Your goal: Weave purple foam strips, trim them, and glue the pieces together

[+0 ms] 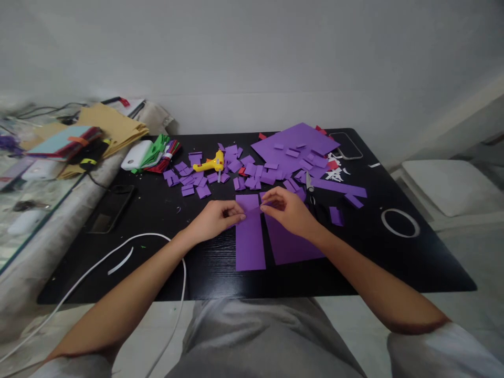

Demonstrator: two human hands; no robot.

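Note:
Both hands are over two purple paper pieces on the black table. My left hand [218, 218] is closed in a pinch at the left edge of the narrow purple rectangle [250, 249]. My right hand [289, 210] is pinched a short way off, above the gap beside the larger purple sheet [291, 247]. Between the fingertips there seems to be a small purple paper piece [253, 209], hard to tell from the purple under it. Scissors [310, 184] lie just beyond my right hand, their handles partly hidden.
Folded purple pieces [202, 189] lie scattered around a yellow glue gun [212, 163]. A large purple sheet [287, 144] is behind them. A tape ring [400, 223] lies right, a dark phone [111, 209] left. A white cable [183, 278] crosses the front edge.

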